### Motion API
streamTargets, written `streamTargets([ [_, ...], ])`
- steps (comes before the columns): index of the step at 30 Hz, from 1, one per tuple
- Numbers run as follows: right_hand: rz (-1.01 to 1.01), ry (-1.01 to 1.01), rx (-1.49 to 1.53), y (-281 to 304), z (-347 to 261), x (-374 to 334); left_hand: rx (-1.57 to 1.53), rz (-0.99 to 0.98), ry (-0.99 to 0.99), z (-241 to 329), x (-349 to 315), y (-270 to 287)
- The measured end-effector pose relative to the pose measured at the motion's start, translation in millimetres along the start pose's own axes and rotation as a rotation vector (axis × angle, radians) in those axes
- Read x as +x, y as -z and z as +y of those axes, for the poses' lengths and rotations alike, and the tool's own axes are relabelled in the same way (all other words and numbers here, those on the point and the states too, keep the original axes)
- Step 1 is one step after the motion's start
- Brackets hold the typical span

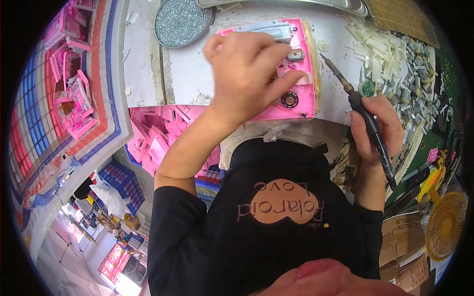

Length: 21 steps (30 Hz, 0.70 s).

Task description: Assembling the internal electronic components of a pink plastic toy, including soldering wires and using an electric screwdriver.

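Note:
A pink plastic housing [307, 108] lies at the table edge in front of me. Over its left part spreads my left hand [242, 74], slightly blurred, thumb and index finger apart. That hand hides much of the housing's inside, and whether its fingertips touch a part cannot be made out. A grey plastic strip [280, 31], a small metal part [296, 55] and a round black speaker-like part [290, 100] show in the housing. To the right, my right hand [387, 126] grips a black-handled soldering iron [366, 114], its tip pointing up and left, apart from the housing.
A round tray of small screws [182, 22] stands at the back left. White plastic pieces [377, 49] and grey parts [419, 74] are heaped at right. Pink plastic parts [153, 140] fill a container below the left table edge. A yellow fan [446, 224] stands at lower right.

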State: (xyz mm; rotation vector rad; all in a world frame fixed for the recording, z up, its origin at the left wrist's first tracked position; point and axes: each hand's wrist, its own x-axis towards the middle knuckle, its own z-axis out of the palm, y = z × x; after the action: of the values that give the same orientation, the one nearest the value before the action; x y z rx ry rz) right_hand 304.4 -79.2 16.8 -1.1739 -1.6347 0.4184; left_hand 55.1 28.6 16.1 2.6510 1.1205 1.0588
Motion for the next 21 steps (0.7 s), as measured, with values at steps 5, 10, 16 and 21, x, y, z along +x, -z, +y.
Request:
streamTargets([
  [5,0.019,-0.084,0.041,4,2,-6,-0.023,-0.015,0.174,-49,-19,34],
  [10,0.033,-0.105,0.080,-2,2,0,0.077,-0.293,0.212,-53,-40,50],
  [16,0.023,-0.082,0.052,-3,-1,4,-0.051,-0.247,0.052,-42,-21,55],
  [21,0.016,-0.029,0.030,-8,-6,10,-0.186,-0.218,-0.082,-40,-13,41],
])
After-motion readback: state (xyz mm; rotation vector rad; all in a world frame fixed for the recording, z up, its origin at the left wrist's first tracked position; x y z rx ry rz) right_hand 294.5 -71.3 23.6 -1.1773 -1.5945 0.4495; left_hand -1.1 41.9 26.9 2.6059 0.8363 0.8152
